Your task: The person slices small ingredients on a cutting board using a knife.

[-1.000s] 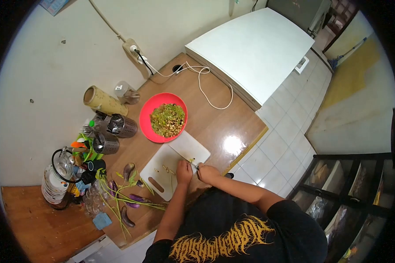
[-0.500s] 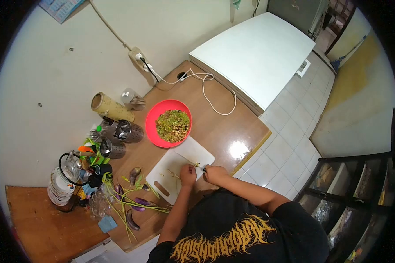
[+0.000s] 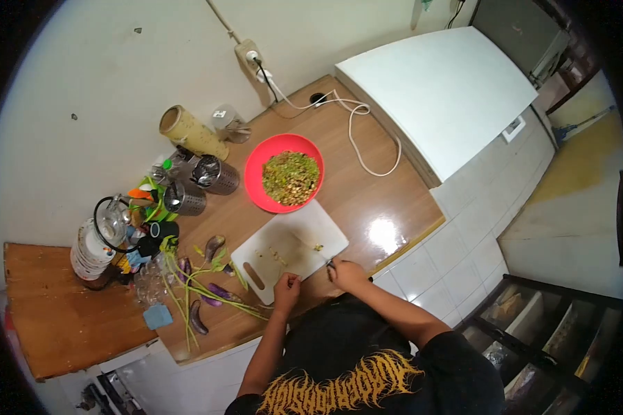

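Right hand [image 3: 349, 276] gripped the knife [image 3: 312, 247], four o'clock on the board [image 3: 330, 234]; left hand [image 3: 286, 291] curled at six, contents unclear. Scraps [image 3: 277, 257] mid-board. Sideways slip risked a cut; shoved board could've jogged the bowl [image 3: 253, 176] at twelve.

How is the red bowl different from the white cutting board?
The red bowl is round, but the white cutting board is more like a rectangle.
The bowl has raised sides; the board is flat, with a long hole near one end.
The bowl holds a big heap of chopped food, while the board has just small bits.
Both are on the wooden table.
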Demonstrator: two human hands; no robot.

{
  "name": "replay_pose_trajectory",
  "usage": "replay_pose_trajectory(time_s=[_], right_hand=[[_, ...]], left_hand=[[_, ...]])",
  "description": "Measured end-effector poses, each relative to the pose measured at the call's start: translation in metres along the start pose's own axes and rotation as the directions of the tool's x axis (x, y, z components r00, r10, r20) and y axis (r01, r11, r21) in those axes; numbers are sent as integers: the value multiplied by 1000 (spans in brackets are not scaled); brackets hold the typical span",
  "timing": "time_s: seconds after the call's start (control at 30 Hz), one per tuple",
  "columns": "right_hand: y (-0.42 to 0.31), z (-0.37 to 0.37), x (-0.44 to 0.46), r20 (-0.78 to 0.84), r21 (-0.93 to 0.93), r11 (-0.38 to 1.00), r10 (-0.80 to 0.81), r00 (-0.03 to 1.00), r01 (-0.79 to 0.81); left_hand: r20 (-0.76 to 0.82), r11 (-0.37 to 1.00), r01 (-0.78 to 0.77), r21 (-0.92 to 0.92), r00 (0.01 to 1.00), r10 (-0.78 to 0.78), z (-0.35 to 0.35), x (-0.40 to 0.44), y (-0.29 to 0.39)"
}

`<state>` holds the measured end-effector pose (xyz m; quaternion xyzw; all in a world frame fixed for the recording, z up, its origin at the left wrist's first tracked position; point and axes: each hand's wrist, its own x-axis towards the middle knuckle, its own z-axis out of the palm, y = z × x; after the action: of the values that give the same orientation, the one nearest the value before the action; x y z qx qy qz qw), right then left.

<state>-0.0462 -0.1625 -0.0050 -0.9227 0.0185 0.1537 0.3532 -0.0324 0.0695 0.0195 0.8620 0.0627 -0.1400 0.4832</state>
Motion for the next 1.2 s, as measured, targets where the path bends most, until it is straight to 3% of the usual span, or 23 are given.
replay_pose_trajectory(time_s=[0.17,0.27,0.37,0.47,0.53,0.67,0.73,0.77,0.83,0.93,1.03,1.2], right_hand=[[-6,-21,3,-40,29,991,131,991,-130],[-8,-33,7,2,54,985,161,987,-161],[-8,-39,8,5,90,992,84,996,-84],[-7,-36,12,32,116,993,23,999,-27],[-9,-36,14,48,95,995,14,999,-19],[-12,-31,21,99,66,998,-27,995,21],[-18,-37,24,102,37,999,-21,995,18],[-20,-39,24,111,28,999,-29,993,26],[-23,-41,22,110,10,999,-42,993,41],[-26,-43,15,103,-11,1000,-23,994,25],[-31,-46,2,101,-35,999,-23,995,26],[-50,-52,-15,166,-161,985,88,982,-61]], left_hand=[[-35,985,74,155,997,-69,-19,-7,-4],[-149,970,73,232,988,-39,-16,9,-19],[-190,986,27,162,982,5,-17,23,-32],[-229,962,-32,273,969,97,-15,39,-16],[-177,916,44,399,984,29,-15,49,-5],[-128,886,20,462,991,44,-7,60,6],[-29,838,-147,526,981,191,0,58,10],[-30,841,-150,519,981,193,2,60,11],[73,804,-376,461,919,388,12,60,6],[106,790,-479,382,872,477,26,62,-4],[25,863,-430,267,898,440,37,59,-1],[-41,894,-382,234,915,402,42,57,3]])
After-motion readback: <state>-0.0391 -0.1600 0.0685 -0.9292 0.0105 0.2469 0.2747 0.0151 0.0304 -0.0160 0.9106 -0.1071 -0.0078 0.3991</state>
